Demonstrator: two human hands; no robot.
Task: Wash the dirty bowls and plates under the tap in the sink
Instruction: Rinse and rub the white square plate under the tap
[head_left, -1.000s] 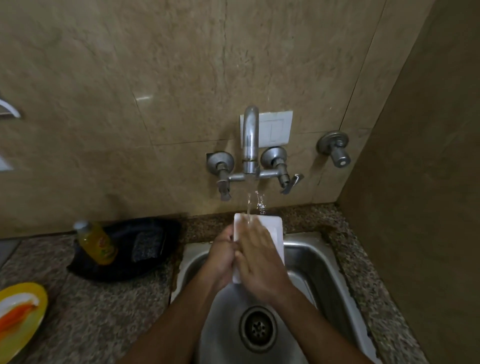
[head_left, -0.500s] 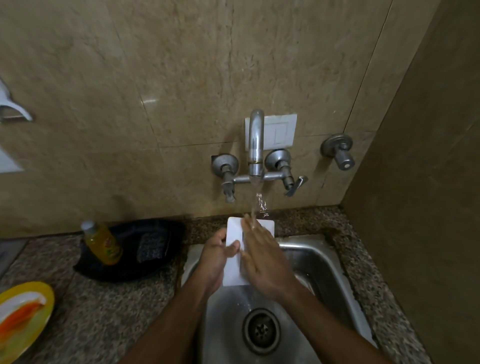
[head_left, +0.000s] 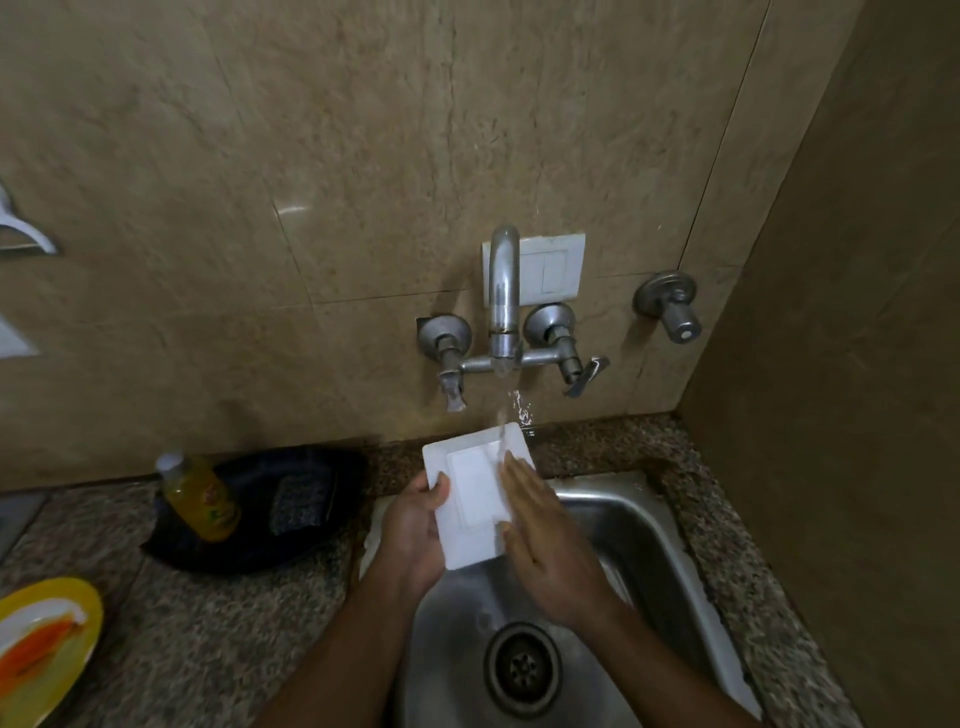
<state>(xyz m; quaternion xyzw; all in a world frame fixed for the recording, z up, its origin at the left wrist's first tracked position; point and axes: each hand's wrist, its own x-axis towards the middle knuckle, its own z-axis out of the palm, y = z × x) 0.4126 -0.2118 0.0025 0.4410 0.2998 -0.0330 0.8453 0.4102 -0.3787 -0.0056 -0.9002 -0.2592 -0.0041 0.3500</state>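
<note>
Beige tiles back the steel sink (head_left: 670, 540), where the tap (head_left: 503, 291) runs onto a white rectangular plate (head_left: 470, 493) held above the basin. My left hand (head_left: 415, 535) grips its left edge, thumb on top; my right hand (head_left: 550, 540) lies flat on its right side, fingers straight.

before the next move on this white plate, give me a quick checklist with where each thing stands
1. Water running from the tap: ok.
2. Stream landing on the white plate: ok, at its far end.
3. Left hand grips the plate's left edge: ok.
4. Right hand flat on the plate for rubbing: ok.
5. Plate held over the sink: ok.
6. Plate fully clean: cannot tell.
7. Yellow plate on the counter washed: not ok, orange residue on it.
</note>
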